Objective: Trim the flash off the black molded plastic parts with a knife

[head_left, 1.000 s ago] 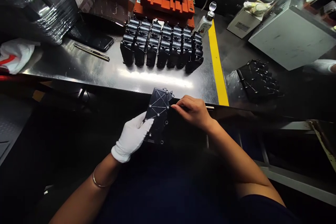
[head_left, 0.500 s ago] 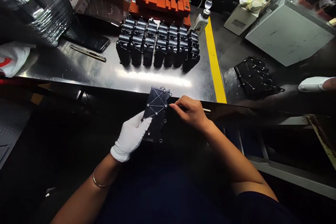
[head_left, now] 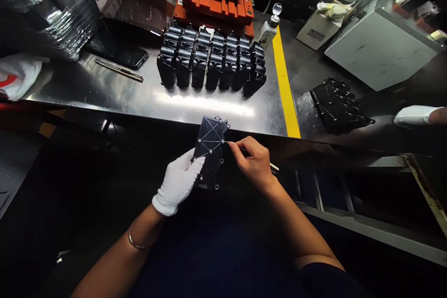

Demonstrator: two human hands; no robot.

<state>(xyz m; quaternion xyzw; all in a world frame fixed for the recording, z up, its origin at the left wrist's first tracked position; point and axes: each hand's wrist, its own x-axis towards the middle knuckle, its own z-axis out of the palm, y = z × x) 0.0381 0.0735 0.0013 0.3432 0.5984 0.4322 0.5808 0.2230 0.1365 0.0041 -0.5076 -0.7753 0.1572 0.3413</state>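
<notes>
My left hand (head_left: pixel 179 179), in a white glove, grips a flat black plastic housing (head_left: pixel 210 130) by its lower left side, thumb on its face. The housing has raised crossing ribs, small metal-looking studs and ring lugs along its right edge. It is held tilted just in front of the bench edge. My bare right hand (head_left: pixel 253 158) pinches a slim stick-like tool (head_left: pixel 274 166). Its pale rear end shows behind the hand, and its thin tip reaches a stud at the housing's right edge. The fingers hide the tool's middle, and its exact kind does not show.
Several black housings (head_left: pixel 213 63) stand in a row on the metal bench (head_left: pixel 132 100), before an orange fixture (head_left: pixel 218 4). A bottle (head_left: pixel 267 32), phone (head_left: pixel 131 57), tweezers-like strip (head_left: pixel 118 70) and yellow tape (head_left: pixel 284 88) lie around. At right are another black part (head_left: pixel 340 104) and another person's gloved hand (head_left: pixel 414 115).
My right hand has shifted slightly down and turned, so more of the tool's tip and pale rear end shows. The housing stays in my left hand; the view has moved a little.
</notes>
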